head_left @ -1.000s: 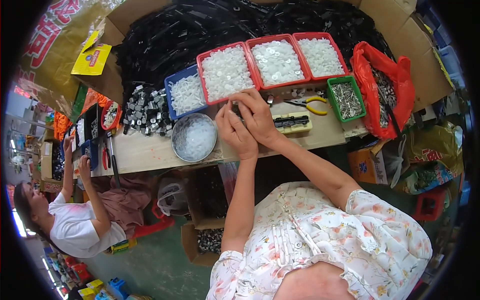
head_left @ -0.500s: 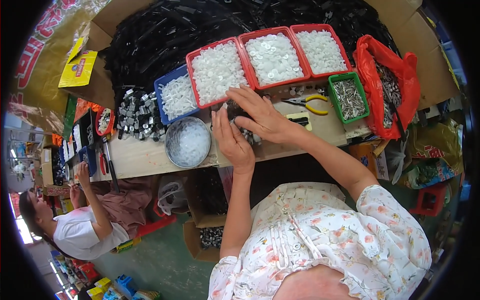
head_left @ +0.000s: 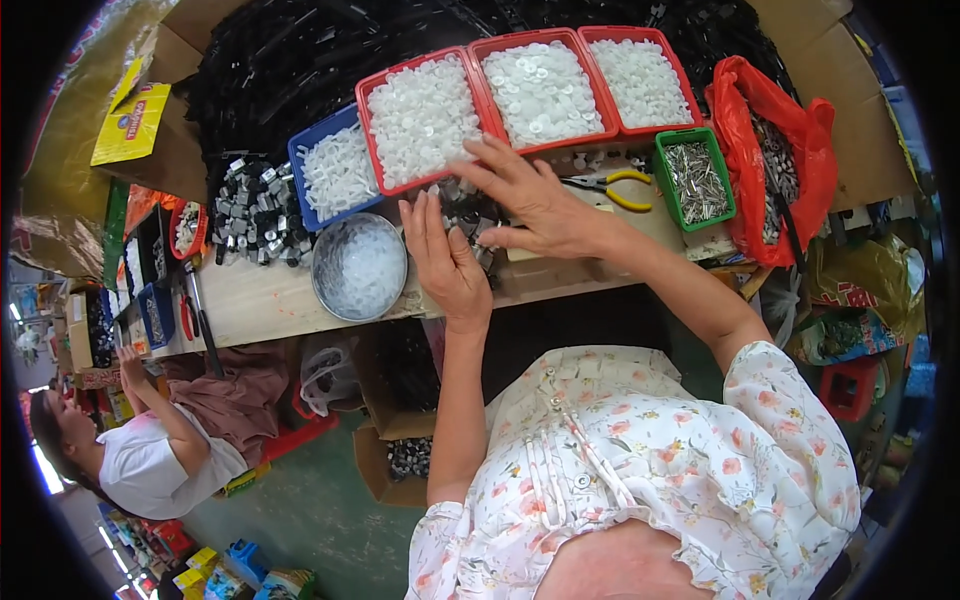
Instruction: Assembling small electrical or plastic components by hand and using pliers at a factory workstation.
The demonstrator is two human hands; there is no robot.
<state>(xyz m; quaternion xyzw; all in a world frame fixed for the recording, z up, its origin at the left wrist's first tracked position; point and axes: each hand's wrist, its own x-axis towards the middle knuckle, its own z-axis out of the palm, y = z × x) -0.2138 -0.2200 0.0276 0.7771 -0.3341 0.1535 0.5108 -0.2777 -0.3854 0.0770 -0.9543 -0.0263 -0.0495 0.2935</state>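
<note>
My left hand (head_left: 447,268) is raised over the front of the workbench, palm turned inward and fingers together. A small whitish piece (head_left: 433,189) shows at its fingertips; its exact kind is too small to tell. My right hand (head_left: 545,208) is spread with fingers apart, slightly blurred, reaching toward the near edge of the left red tray (head_left: 375,150) of white plastic pieces. Nothing shows in it. Beneath and between the hands lies a pile of dark and metallic parts (head_left: 470,212), partly hidden. A round metal bowl (head_left: 318,285) of white pieces stands beside my left hand.
Two more red trays (head_left: 545,147) (head_left: 655,130) hold white parts. A blue tray (head_left: 310,222), black-and-silver parts (head_left: 255,215), yellow-handled pliers (head_left: 628,190), a green tray (head_left: 715,222) of metal pins and a red bag (head_left: 815,150) surround them. A co-worker (head_left: 165,450) sits at left.
My right hand has opened wider, its fingers lifting and spreading away from the left hand. The bench scene has shifted slightly left and up. The co-worker's raised hand has lowered.
</note>
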